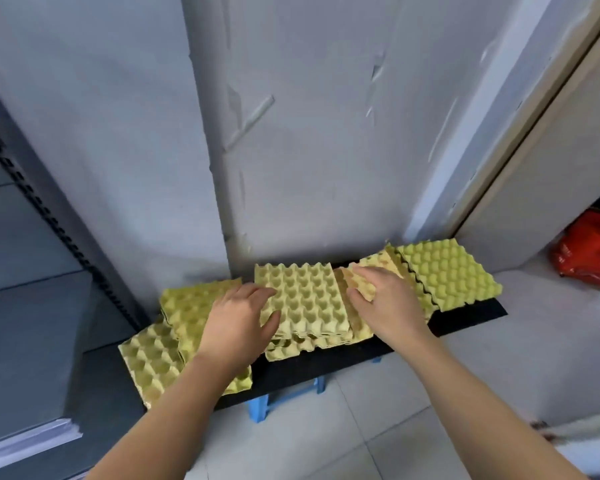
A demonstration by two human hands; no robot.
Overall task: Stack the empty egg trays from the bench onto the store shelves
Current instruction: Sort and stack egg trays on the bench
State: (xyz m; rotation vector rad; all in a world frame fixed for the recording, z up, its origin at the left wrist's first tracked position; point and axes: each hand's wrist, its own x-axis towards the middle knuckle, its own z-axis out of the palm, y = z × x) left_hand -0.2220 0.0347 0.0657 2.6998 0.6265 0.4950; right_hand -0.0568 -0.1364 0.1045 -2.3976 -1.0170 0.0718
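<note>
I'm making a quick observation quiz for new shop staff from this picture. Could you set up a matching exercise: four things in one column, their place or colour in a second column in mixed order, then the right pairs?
Things:
1. middle stack of egg trays
2. red bag
3. bench legs
4. tilted tray

Descriptions:
A. blue
B. on the floor at the far right
C. between the left hand and right hand
D. at the right end of the black bench

Pairs: 1-C, 2-B, 3-A, 4-D
</note>
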